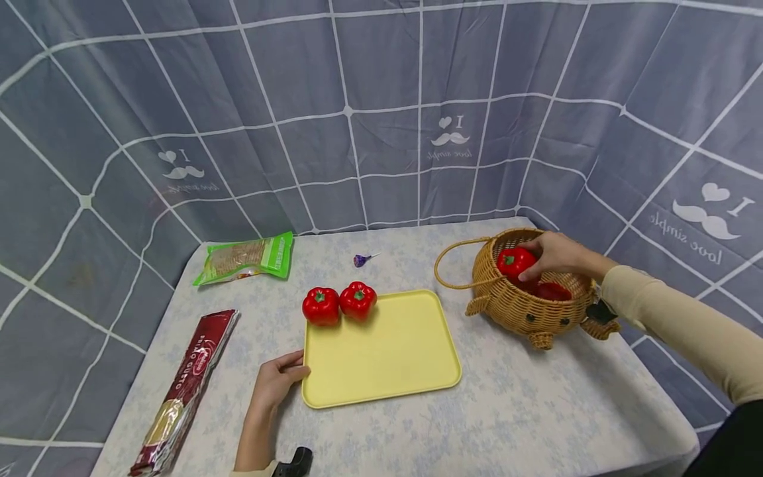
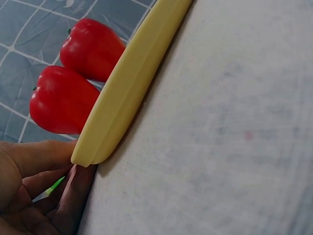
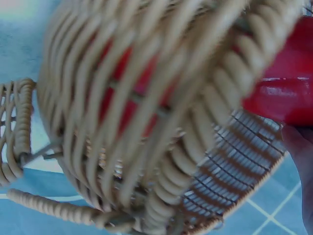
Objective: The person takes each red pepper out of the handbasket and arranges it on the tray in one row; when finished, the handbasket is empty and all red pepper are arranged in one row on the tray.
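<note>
My right hand (image 1: 556, 255) grips a red bell pepper (image 1: 510, 262) at the mouth of a wicker basket (image 1: 507, 306) shaped like an animal. Deeper in that basket lies another red piece (image 1: 553, 291), mostly hidden by the rim; its red shows through the weave in the right wrist view. At the near left, my left hand (image 1: 277, 380) pinches the corner of a yellow tray (image 1: 381, 358), thumb above and fingers below in the left wrist view. Two red bell peppers, one left (image 1: 320, 306) and one right (image 1: 358, 301), sit side by side at the tray's far left corner.
A lollipop (image 1: 362, 260) lies behind the tray. Further left are a green-ended food packet (image 1: 244, 258) and a long dark red packet (image 1: 186, 391). The basket's handle (image 1: 444, 265) leans out to the left. A grey checked curtain (image 1: 381, 146) surrounds the table's back and sides.
</note>
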A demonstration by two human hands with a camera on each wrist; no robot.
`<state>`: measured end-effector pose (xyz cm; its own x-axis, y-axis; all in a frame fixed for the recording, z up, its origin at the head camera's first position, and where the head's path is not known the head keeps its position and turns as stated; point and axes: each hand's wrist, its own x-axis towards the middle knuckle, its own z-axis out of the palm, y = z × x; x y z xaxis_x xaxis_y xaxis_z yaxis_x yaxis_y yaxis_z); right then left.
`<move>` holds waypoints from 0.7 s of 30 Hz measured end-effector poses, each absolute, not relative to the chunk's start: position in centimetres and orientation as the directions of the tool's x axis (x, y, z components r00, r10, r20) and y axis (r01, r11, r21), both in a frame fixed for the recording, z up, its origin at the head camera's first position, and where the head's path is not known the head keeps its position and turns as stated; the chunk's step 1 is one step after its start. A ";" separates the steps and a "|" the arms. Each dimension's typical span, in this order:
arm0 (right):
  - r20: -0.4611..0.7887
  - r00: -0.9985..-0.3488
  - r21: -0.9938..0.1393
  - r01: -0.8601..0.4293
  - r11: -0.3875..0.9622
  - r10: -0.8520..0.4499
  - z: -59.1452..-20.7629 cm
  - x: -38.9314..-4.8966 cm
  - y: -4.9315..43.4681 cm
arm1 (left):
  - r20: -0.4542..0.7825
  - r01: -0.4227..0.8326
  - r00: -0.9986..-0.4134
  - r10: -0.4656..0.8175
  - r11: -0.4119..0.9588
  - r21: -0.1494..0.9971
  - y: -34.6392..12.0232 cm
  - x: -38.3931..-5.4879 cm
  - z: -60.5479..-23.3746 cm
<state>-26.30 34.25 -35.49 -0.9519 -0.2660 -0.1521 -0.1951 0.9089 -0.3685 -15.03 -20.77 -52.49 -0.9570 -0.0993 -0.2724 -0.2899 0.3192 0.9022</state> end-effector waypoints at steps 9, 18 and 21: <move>-0.072 -0.977 -0.351 -0.163 0.922 -0.201 -32.9 -26.0 34.5 | -0.270 -0.290 -0.957 -0.107 0.319 0.902 -20.7 -15.1 -52.9; -0.003 -0.988 -0.504 -0.133 0.853 -0.156 -30.4 -25.9 32.7 | -0.268 -0.286 -0.958 -0.100 0.316 0.905 -20.4 -15.2 -52.6; -0.001 -0.987 -0.614 -0.127 0.779 -0.161 -30.0 -25.8 31.1 | -0.268 -0.285 -0.958 -0.099 0.314 0.905 -20.3 -15.2 -52.6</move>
